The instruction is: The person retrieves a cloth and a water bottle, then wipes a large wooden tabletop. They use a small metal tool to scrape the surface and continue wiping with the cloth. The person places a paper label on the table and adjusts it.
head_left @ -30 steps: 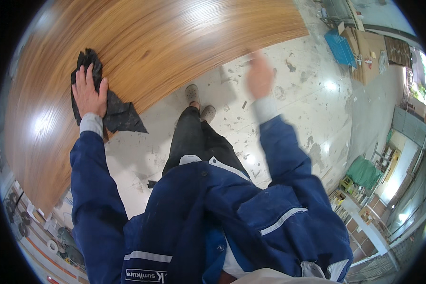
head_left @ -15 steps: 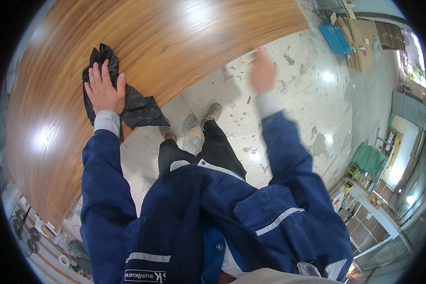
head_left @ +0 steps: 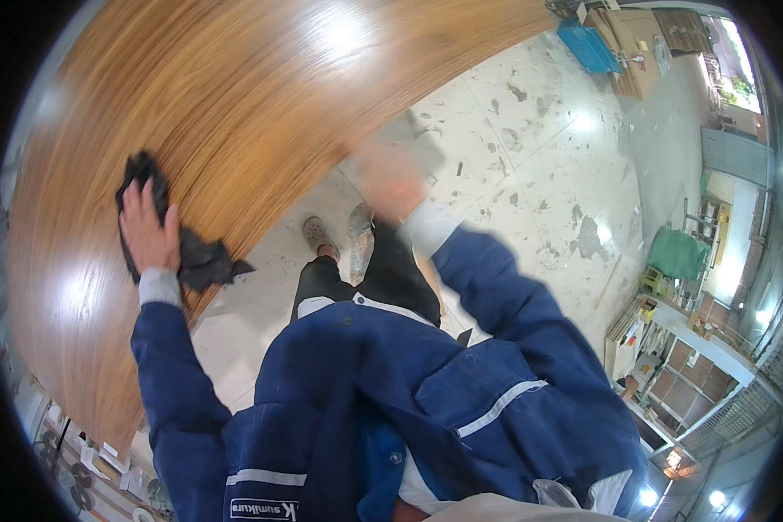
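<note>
My left hand [head_left: 148, 230] lies flat with fingers stretched on a crumpled black cloth [head_left: 207, 263], pressing it against a large wood-grain tabletop [head_left: 261, 113]. One end of the cloth pokes out beyond the fingertips; another trails to the right, toward the near edge of the surface. My right hand [head_left: 390, 181] is in the air over the floor, close to that curved-looking edge. It is smeared by motion, so its fingers cannot be made out, and nothing shows in it.
The pale floor [head_left: 531, 174] is spotted with worn patches. At the far right stand a blue crate [head_left: 588, 47] and cardboard [head_left: 637, 43]. A green cloth [head_left: 677, 254] and cluttered shelving [head_left: 705, 339] are along the right side. Spools or wheels [head_left: 74, 487] sit at the lower left.
My left hand and the black cloth have moved left and nearer along the wood surface. My right hand has swung left and nearer, toward the wood surface's edge.
</note>
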Available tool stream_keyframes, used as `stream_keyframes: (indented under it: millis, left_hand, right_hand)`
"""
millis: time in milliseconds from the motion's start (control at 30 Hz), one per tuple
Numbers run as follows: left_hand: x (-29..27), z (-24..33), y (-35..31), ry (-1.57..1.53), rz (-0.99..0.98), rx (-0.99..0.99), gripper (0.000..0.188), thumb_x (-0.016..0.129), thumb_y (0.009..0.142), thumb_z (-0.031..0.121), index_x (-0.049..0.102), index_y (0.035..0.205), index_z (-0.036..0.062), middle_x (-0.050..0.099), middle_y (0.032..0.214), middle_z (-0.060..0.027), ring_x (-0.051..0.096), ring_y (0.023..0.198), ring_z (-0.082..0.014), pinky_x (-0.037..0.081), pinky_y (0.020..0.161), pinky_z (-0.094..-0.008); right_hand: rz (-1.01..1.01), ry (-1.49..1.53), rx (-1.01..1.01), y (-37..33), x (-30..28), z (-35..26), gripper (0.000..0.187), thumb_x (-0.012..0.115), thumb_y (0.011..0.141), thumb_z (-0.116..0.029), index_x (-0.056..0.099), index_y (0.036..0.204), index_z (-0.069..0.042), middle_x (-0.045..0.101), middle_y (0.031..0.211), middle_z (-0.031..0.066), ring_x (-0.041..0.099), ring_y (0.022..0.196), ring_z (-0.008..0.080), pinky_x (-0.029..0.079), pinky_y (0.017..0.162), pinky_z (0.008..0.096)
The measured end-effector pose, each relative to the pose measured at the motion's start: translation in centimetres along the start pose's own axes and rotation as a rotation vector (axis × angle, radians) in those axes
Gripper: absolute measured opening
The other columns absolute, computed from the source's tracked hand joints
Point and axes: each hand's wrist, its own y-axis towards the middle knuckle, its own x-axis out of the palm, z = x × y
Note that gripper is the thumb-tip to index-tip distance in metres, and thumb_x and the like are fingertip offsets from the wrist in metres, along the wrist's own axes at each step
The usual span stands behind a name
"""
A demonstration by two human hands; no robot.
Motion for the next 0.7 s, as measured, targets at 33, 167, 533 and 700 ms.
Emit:
stream_keyframes:
  millis: [33,167,533,700]
  left_hand:
    - [-0.3,-2.9,-2.1,0.021,-0.041,-0.064,0.067,0.049,0.097,0.046,0.033,0.154,0.0135,0.025,0.162,-0.0156,0.020,0.150,-0.0339,0.017,0.120,-0.0529]
    - [-0.5,-10.5,-9.1,0.030,0.011,-0.150,0.068,0.044,0.100,0.050,0.030,0.155,0.0131,0.023,0.162,-0.0153,0.019,0.151,-0.0339,0.016,0.120,-0.0536]
    - [-0.2,-11.7,-10.4,0.028,0.017,-0.222,0.066,0.041,0.101,0.051,0.031,0.155,0.0140,0.022,0.163,-0.0146,0.018,0.151,-0.0333,0.014,0.121,-0.0525]
    - [0.3,-12.2,-10.5,0.019,0.022,-0.210,0.065,0.041,0.101,0.049,0.031,0.154,0.0126,0.023,0.162,-0.0166,0.018,0.151,-0.0342,0.014,0.120,-0.0532]
  right_hand:
    - [0.330,0.117,-0.002,2.2,-2.5,3.0,0.038,0.051,0.090,-0.010,0.060,0.127,-0.009,0.067,0.115,0.0193,0.064,0.108,0.0349,0.049,0.093,0.0462]
    - [0.562,-0.054,0.174,5.7,-4.6,9.9,0.045,0.052,0.090,-0.008,0.053,0.135,-0.006,0.069,0.109,0.0200,0.066,0.099,0.0407,0.053,0.085,0.0460]
    - [0.315,0.146,-0.164,-2.0,5.9,-4.1,0.045,0.055,0.088,-0.010,0.058,0.132,-0.014,0.066,0.116,0.0174,0.063,0.106,0.0340,0.052,0.092,0.0432]
    - [0.648,0.351,0.150,3.9,-2.6,5.0,0.040,0.047,0.092,-0.006,0.056,0.132,-0.003,0.067,0.106,0.0188,0.066,0.097,0.0316,0.051,0.089,0.0433]
